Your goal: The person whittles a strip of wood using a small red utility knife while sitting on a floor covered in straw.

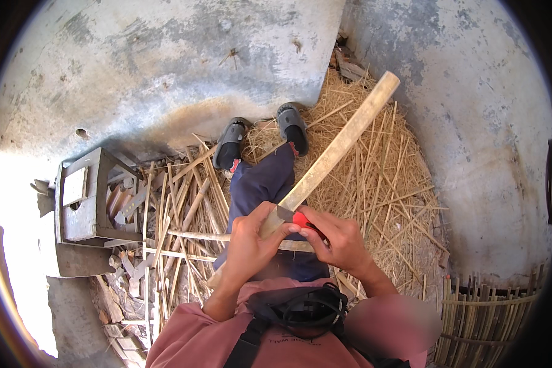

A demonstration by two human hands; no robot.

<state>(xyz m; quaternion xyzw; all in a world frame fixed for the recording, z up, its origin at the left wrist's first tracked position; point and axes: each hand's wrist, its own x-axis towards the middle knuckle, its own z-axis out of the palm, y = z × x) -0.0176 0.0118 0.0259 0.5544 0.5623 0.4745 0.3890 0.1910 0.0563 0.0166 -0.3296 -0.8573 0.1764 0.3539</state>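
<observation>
Nearest to us, a black strap harness (297, 310) is sitting on our pink shirt, and just above it we are working on a long pale split bamboo stave (337, 147). It is slanting from our lap up toward the far right wall, above our dark blue trouser legs. Our left hand (248, 242) is closed around the stave's lower part, thumb pressing on top. Our right hand (337, 239) is clamped on a small knife with a red handle (300, 219), its blade touching the stave just beside the left thumb.

We are judging that the blade could skid off the smooth bamboo toward that thumb, since the fingers are lying so close to the edge; the long free end could also swing and twist the grip.

Around us, thin bamboo strips and straw (380, 184) are covering the ground, with thicker split pieces (178, 214) lying left of our legs. A grey wooden stool (83, 196) is standing beyond those, and a woven bamboo panel (484, 319) is leaning at the lower right, crowding the stave's room to turn.
</observation>
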